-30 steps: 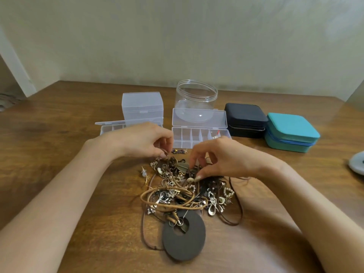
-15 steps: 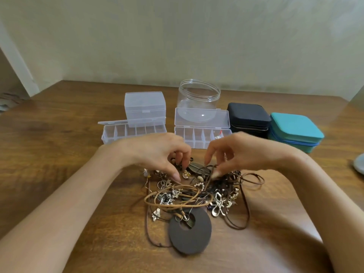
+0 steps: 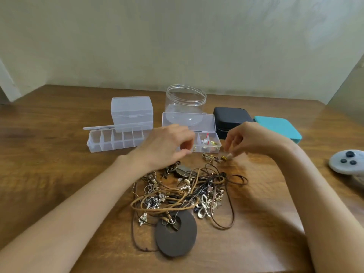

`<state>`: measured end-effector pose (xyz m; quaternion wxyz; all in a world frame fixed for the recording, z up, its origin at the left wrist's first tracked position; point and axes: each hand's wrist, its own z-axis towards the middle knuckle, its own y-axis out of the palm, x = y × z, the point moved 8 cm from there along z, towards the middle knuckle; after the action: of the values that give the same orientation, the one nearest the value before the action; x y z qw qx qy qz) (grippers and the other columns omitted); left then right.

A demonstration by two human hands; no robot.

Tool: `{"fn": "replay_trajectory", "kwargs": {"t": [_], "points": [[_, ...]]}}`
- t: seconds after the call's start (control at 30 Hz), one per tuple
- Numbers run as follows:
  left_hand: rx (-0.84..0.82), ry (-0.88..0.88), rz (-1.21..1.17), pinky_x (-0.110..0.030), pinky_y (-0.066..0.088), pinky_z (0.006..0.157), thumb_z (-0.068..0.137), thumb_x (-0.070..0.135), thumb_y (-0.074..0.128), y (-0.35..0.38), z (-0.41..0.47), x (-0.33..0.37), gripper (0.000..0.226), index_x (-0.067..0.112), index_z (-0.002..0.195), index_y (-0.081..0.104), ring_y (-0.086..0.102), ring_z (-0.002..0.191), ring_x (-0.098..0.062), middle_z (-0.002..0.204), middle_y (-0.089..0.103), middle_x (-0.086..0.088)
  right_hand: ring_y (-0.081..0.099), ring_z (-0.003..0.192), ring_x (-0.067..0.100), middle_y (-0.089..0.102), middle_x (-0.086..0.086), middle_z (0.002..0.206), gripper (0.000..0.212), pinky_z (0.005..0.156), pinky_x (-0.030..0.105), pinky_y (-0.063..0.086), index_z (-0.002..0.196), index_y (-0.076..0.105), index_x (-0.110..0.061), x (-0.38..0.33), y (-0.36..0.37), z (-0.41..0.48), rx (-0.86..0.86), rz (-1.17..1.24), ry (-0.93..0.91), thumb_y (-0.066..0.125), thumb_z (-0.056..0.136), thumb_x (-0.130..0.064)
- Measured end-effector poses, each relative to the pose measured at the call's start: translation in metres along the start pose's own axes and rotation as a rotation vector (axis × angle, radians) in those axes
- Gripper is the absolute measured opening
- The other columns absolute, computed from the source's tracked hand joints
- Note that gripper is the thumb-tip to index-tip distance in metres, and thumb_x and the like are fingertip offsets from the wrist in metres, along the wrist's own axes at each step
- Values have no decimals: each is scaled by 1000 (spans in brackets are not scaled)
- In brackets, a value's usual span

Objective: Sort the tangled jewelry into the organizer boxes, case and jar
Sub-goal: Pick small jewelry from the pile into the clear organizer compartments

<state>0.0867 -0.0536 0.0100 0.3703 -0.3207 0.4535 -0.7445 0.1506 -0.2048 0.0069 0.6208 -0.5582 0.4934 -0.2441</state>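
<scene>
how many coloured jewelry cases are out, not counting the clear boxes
2: black case right of the clear jar, teal case beside it further right. No others seem hidden.

1. Table: varnished wood, glossy, grain showing.
2. Organizer boxes and jar: clear, smooth plastic.
3. Black case: matt, leather-like; teal case matt too.
4. Jewelry tangle: shiny metal charms, dull brown cords, matt dark disc.
5. Small piece: glinting gold-tone metal.

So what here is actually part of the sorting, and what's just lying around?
Job: tangled jewelry, left organizer box, right organizer box, closed clear box, jar, black case, teal case.
Lying about: grey round thing with dark knobs, far right.
</scene>
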Motion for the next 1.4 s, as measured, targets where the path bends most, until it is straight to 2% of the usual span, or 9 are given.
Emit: {"fn": "replay_trajectory", "kwargs": {"t": [0.13,0.3,0.4,0.53,0.67,0.87,1.07,1.2,1.4], "points": [[-65,4,33,-26,47,80,89,30,61,18,1,-4,15,19,98,61,45,79,0,92,55,9,60,64,10,69,-3,73,11,54,17,43,77,70,-18,-4,9,3,-43,8,-8,79,75,-12],[273,-83,-95,-11,34,62,84,24,66,-21,0,-16,8,18,89,63,39,68,14,84,58,12,58,62,7,66,-3,72,8,56,15,45,77,69,-14,-9,12,4,-61,15,-6,75,77,-9],[136,-22,-96,-19,40,71,85,30,65,-4,8,1,15,21,97,64,38,73,6,89,55,16,59,62,4,64,-4,72,11,48,9,41,84,67,-12,-9,13,5,-60,41,12,75,77,-8],[-97,68,45,-22,31,83,87,37,62,24,17,26,34,24,118,59,42,98,-6,106,57,9,60,63,6,64,-3,74,12,45,7,39,84,66,-12,-4,14,7,-58,69,34,75,77,-8],[-91,59,65,-32,40,93,88,32,62,24,18,30,29,22,115,57,48,106,-15,108,59,4,63,62,9,67,1,75,8,50,11,45,82,67,-9,-1,12,8,-48,111,35,74,78,-6],[-58,-8,-51,-32,44,83,83,27,69,24,16,22,15,19,92,60,52,92,-12,94,62,6,67,58,11,68,3,73,10,54,16,52,83,68,-3,4,14,11,-41,183,61,76,76,-3],[-53,-105,-110,-16,27,60,80,32,71,18,14,11,15,23,81,59,39,67,-1,73,39,18,70,64,19,70,13,81,14,56,19,54,84,67,1,10,17,13,-49,214,95,76,75,-2],[-84,-120,-149,-11,26,60,79,31,72,22,13,8,19,27,82,55,40,67,0,75,42,17,69,64,18,70,14,81,14,57,20,56,85,66,0,10,16,12,-55,224,106,76,75,-2],[18,-127,-311,-18,45,66,76,15,76,3,15,2,31,27,89,50,56,71,3,79,59,15,69,61,16,70,15,81,11,58,21,57,84,66,0,10,15,11,-47,232,113,75,77,-3]]}}
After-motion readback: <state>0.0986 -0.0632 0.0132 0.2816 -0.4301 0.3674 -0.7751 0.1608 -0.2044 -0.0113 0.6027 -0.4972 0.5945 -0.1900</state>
